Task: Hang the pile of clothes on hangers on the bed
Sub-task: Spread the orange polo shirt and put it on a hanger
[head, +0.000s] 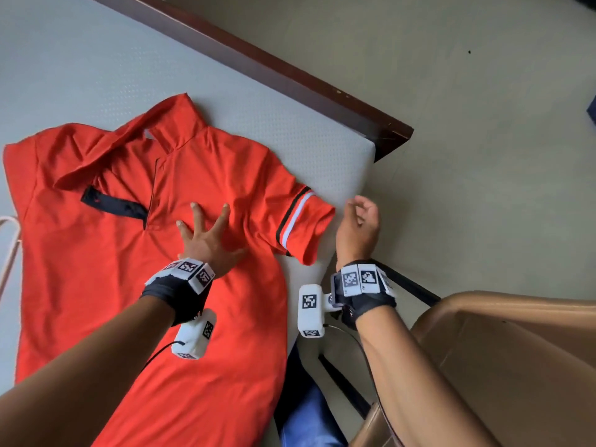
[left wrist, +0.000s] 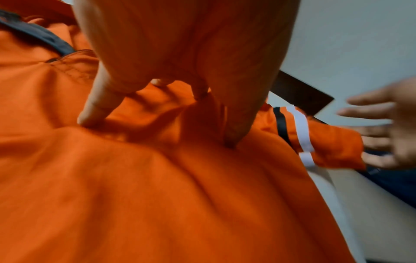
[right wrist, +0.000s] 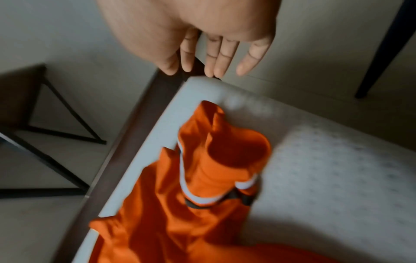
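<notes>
An orange polo shirt (head: 96, 285) lies face up on the grey mattress (head: 96, 59), collar towards the far edge. Its right sleeve (head: 306, 221) has black and white bands and reaches the mattress corner. My left hand (head: 206, 237) lies on the chest with fingers spread, and its fingertips (left wrist: 90, 117) press into the shirt (left wrist: 157, 195). My right hand (head: 358, 224) hovers just right of the sleeve, fingers relaxed and holding nothing; its fingers (right wrist: 216, 58) hang above the sleeve (right wrist: 225, 160). A pale hanger (head: 9, 240) shows at the far left, mostly out of frame.
A dark wooden bed frame (head: 290, 82) runs along the mattress's far side and ends in a corner at the right. A tan chair (head: 516, 350) with black legs stands by my right arm. Blue cloth (head: 309, 414) shows below the mattress edge.
</notes>
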Tool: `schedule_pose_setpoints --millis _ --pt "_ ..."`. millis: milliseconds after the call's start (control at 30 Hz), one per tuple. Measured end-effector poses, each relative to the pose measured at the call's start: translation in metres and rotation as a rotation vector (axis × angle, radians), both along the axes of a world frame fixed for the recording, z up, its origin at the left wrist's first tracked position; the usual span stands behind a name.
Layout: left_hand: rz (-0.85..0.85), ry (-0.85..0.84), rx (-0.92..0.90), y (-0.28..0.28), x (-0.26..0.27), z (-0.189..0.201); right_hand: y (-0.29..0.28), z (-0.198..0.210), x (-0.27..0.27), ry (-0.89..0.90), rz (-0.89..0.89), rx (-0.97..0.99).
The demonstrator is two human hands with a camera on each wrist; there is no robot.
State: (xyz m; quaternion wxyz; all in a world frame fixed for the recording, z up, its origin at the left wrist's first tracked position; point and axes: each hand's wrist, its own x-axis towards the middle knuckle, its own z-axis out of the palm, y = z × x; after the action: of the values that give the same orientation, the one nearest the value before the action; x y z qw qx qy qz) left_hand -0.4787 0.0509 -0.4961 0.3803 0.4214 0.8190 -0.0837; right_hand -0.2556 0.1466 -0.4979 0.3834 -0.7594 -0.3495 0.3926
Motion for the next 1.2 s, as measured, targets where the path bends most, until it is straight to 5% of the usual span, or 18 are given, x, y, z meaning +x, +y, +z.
schedule_pose_setpoints --millis 233,400,600,700,867,1067,1200 --pt "-0.178 0.027 0.029 -0.022 0.021 -0.005 0.002 -0.010 -0.015 -0.014 0.218 -0.360" --pt "-0.188 -0.027 0.010 -0.020 0.016 -0.004 0.003 -0.012 -0.009 -0.174 0.459 -0.419" --pt "-0.394 -0.151 0.206 -0.019 0.003 -0.013 0.046 0.014 0.032 -0.331 -0.046 -0.164" --pt "-0.350 -0.266 0.325 -0.022 0.009 -0.004 0.057 0.010 0.037 -0.357 -0.033 -0.171" --pt "-0.156 -0.341 0.438 -0.046 -0.005 0.007 0.017 0.009 -0.020 -0.567 0.357 0.137" --pt "0.109 -0.098 0.499 -0.106 -0.080 0.019 -0.081 0.000 -0.138 -0.404 1.159 0.270" --pt "0.306 0.076 0.491 -0.157 -0.147 0.026 -0.107 -0.001 -0.206 -0.310 1.408 0.324"
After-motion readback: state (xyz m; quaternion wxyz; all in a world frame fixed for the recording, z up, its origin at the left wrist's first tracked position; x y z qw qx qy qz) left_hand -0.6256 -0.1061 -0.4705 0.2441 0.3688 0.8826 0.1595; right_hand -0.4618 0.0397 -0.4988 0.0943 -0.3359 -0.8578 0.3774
